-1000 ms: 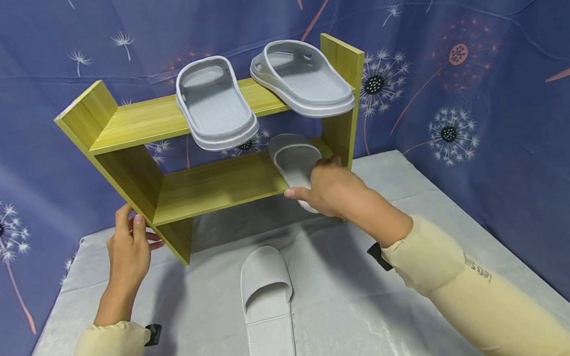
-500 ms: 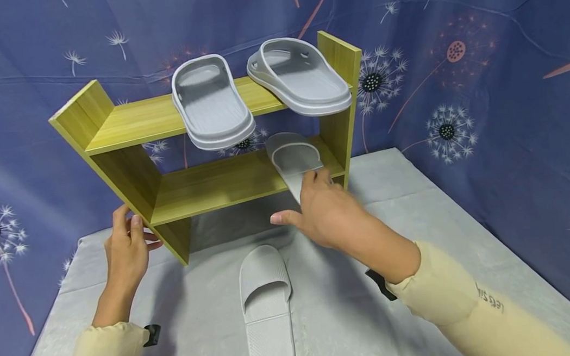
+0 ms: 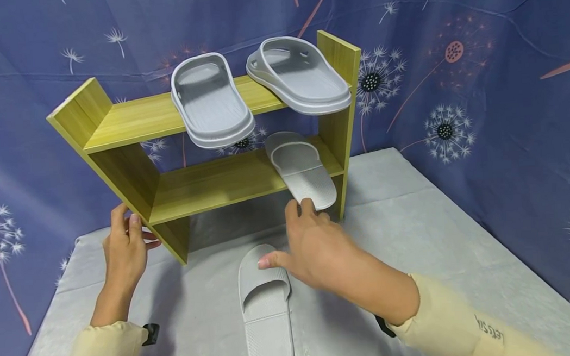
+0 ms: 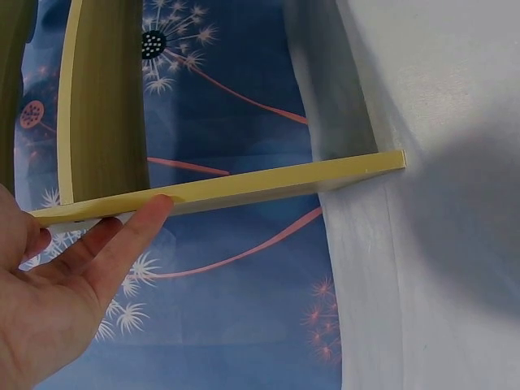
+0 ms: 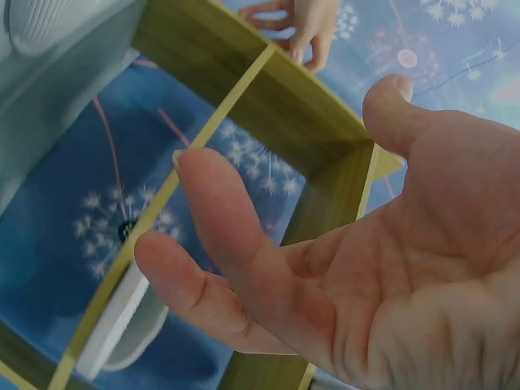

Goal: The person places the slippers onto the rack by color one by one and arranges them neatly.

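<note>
My left hand touches the outer side panel of the yellow wooden shoe rack, fingers extended along its edge in the left wrist view. My right hand is in front of the rack, thumb spread and fingers loosely bent, holding nothing. Just beyond its fingertips, a grey slide slipper rests on the lower shelf at the right, heel jutting past the front edge. Below the hand, a matching slide slipper lies on the cloth-covered table, its toe toward the rack and partly overlapped by my thumb.
On the upper shelf sit two grey clogs, one near the middle and one at the right, both overhanging the front. Blue dandelion-print curtains stand behind and to the right. A pale cloth covers the table.
My right hand has let go of the slide slipper on the lower shelf and drawn back toward me, down over the slipper on the table. The left hand stays at the rack.
</note>
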`<act>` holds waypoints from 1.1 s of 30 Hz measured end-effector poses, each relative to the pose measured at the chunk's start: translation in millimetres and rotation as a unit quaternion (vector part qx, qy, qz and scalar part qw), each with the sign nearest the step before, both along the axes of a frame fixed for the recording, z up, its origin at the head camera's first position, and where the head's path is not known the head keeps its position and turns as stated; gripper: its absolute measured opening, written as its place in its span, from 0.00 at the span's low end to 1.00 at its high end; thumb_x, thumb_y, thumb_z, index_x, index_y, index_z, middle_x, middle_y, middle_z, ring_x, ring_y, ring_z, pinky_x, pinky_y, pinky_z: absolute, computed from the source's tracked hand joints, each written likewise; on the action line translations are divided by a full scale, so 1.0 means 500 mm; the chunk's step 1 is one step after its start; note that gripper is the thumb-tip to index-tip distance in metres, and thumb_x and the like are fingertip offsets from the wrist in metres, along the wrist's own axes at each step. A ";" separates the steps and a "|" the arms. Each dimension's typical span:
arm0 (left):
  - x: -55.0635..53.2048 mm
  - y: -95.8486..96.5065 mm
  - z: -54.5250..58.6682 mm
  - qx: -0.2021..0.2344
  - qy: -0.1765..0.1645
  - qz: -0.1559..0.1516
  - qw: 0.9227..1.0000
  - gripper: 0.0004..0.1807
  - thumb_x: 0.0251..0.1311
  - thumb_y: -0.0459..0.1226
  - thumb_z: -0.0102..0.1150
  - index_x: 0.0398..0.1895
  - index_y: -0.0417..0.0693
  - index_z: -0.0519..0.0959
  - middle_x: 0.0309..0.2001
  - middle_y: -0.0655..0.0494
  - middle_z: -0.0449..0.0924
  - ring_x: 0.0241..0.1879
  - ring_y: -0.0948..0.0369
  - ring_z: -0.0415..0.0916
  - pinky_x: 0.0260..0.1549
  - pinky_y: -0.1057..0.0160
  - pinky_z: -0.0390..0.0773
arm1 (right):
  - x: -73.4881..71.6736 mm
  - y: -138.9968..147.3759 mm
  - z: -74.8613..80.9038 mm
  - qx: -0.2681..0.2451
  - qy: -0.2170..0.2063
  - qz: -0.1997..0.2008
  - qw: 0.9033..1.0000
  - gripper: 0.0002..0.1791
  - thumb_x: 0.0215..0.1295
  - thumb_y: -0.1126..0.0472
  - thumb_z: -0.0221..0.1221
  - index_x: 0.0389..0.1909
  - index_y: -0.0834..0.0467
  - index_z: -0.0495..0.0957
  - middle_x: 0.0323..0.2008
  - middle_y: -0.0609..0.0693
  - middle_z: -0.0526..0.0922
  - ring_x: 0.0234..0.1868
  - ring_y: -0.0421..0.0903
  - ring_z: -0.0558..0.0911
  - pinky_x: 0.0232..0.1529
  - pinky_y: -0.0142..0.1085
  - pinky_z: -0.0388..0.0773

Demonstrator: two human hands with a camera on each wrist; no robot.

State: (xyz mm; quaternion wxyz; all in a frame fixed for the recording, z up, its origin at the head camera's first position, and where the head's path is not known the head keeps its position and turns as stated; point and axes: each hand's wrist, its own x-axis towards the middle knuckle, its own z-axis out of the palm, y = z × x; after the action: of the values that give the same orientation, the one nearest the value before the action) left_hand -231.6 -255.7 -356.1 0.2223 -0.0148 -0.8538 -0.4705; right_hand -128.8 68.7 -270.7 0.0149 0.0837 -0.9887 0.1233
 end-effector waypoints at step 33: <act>0.000 0.000 0.000 0.004 -0.009 0.002 1.000 0.21 0.76 0.42 0.33 0.69 0.56 0.58 0.42 0.44 0.76 0.26 0.65 0.80 0.25 0.67 0.86 | 0.068 -0.054 -0.131 0.076 -0.062 0.078 0.992 0.61 0.42 0.19 0.55 0.58 0.71 0.66 0.41 0.59 0.71 0.37 0.54 0.78 0.41 0.39 0.81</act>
State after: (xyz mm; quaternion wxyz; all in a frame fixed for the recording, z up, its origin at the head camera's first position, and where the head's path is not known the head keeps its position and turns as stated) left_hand -231.6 -255.6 -356.0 0.2151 -0.0081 -0.8537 -0.4741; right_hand -94.8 41.6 -336.3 -0.0626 0.1533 -0.9847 0.0539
